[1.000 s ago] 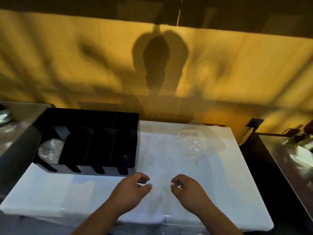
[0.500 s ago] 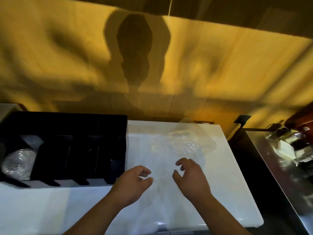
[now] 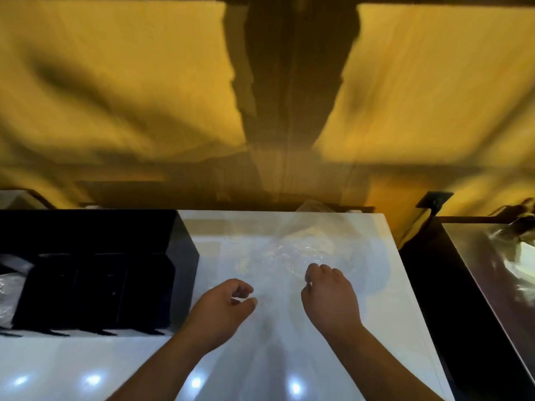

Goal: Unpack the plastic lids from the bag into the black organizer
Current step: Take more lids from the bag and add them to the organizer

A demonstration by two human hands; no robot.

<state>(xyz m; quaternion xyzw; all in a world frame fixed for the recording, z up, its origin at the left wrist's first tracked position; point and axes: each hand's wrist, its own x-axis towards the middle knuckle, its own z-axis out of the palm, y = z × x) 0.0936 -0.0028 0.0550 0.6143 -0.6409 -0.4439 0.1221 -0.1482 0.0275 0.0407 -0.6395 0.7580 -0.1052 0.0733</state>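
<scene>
A clear plastic bag (image 3: pixel 301 247) with transparent lids lies on the white table (image 3: pixel 376 314), right of centre, hard to make out against the white. The black organizer (image 3: pixel 179 247) stands at the left; a wrapped stack of clear lids (image 3: pixel 7 296) sits in its leftmost compartment at the frame edge. My right hand (image 3: pixel 330 296) rests at the bag's near edge with fingers curled onto the plastic. My left hand (image 3: pixel 223 311) hovers loosely curled between organizer and bag, holding nothing.
A yellow wall rises right behind the table. A dark gap separates the table from a steel counter (image 3: pixel 498 270) at the right, which carries shiny items. A black wall socket (image 3: pixel 434 199) sits above that gap.
My right hand has moved forward to the bag and its fingers have curled down onto it. My left hand has hardly moved. The view has shifted closer and to the right.
</scene>
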